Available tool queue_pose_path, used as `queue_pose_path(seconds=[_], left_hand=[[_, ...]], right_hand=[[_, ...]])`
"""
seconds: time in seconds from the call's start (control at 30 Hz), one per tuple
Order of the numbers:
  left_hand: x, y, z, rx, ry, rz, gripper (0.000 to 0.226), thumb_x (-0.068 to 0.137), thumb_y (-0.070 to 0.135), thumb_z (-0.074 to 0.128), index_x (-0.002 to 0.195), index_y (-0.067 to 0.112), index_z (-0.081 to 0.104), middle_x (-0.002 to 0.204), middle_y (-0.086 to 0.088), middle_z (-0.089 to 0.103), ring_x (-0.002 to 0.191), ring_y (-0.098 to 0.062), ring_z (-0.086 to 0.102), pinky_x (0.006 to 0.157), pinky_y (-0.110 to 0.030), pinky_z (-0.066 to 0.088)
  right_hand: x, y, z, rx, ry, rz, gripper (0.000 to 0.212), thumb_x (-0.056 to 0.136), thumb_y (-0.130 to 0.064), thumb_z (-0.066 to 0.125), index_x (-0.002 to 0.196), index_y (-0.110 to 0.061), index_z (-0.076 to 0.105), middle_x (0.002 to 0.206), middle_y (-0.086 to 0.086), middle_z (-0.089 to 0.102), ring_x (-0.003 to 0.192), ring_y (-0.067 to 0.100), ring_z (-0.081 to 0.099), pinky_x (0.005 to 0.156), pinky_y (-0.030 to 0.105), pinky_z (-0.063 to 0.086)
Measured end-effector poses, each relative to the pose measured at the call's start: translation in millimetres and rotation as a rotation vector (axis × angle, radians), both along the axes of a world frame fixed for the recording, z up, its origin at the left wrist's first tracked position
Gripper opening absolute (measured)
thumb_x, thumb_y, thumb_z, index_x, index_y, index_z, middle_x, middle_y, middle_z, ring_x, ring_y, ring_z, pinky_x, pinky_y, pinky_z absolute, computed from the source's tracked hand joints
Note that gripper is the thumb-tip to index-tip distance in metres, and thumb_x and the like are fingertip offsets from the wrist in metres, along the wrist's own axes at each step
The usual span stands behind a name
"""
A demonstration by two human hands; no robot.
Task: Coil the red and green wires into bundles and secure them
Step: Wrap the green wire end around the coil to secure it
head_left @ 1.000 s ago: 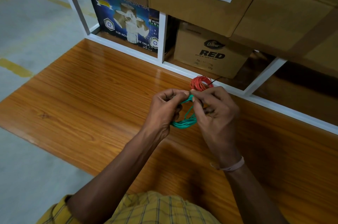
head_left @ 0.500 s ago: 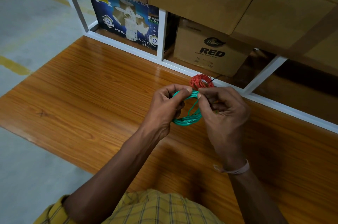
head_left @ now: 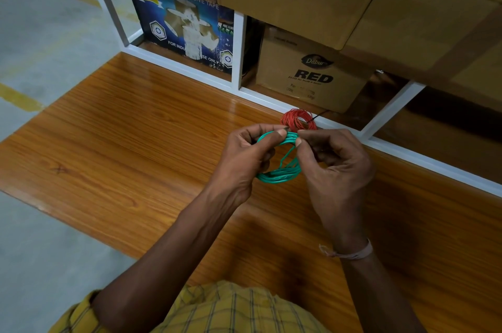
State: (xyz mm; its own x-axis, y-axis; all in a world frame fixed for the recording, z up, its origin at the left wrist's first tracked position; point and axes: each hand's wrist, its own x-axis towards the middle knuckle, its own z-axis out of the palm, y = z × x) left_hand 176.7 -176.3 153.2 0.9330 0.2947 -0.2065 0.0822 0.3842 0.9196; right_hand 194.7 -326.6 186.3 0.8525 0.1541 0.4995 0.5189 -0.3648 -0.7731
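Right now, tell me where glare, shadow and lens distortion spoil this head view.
Head view: glare streaks the wooden tabletop just left of the red wire coil; the shelf bay at far right sinks into deep shadow; the white shelf frame splays from wide-angle distortion; the green wire coil between left hand and right hand stays sharp.

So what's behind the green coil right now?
The red coil lies on the table just behind the green coil, near the white shelf frame. Its near edge is hidden by the fingertips of the left hand and right hand.
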Motion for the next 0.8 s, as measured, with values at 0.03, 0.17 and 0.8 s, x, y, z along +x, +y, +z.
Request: queue_pose_path(seconds=[0.03,0.17,0.8], left_hand=[[-0.3,-0.7,0.9,0.005,0.005,0.005,0.024,0.098,0.01,0.071,0.117,-0.005,0.074,0.06,0.008,0.052,0.05,-0.001,0.039,0.046,-0.016,0.033],[-1.4,-2.4,3.6,0.022,0.018,0.025,0.022,0.098,0.011,0.071,0.114,-0.004,0.075,0.059,0.011,0.054,0.05,-0.001,0.04,0.047,-0.016,0.033],[-2.6,-8.1,11.5,0.161,-0.021,0.048,0.007,0.097,0.005,0.072,0.09,0.005,0.072,0.055,0.016,0.058,0.046,0.002,0.048,0.047,-0.012,0.037]], right_hand=[[-0.4,0.0,0.3,-0.012,-0.009,0.005,0.01,0.092,-0.005,0.076,0.1,-0.011,0.077,0.094,-0.002,0.069,0.084,0.011,0.07,0.067,0.025,0.06],[-0.1,-0.4,2.0,-0.075,-0.044,0.024,0.009,0.09,-0.004,0.077,0.098,-0.009,0.078,0.092,-0.002,0.068,0.08,0.009,0.066,0.066,0.017,0.053],[2.7,-5.4,4.6,-0.091,-0.002,0.033,0.01,0.089,-0.005,0.078,0.097,-0.01,0.08,0.09,-0.004,0.07,0.08,0.009,0.068,0.066,0.013,0.051]])
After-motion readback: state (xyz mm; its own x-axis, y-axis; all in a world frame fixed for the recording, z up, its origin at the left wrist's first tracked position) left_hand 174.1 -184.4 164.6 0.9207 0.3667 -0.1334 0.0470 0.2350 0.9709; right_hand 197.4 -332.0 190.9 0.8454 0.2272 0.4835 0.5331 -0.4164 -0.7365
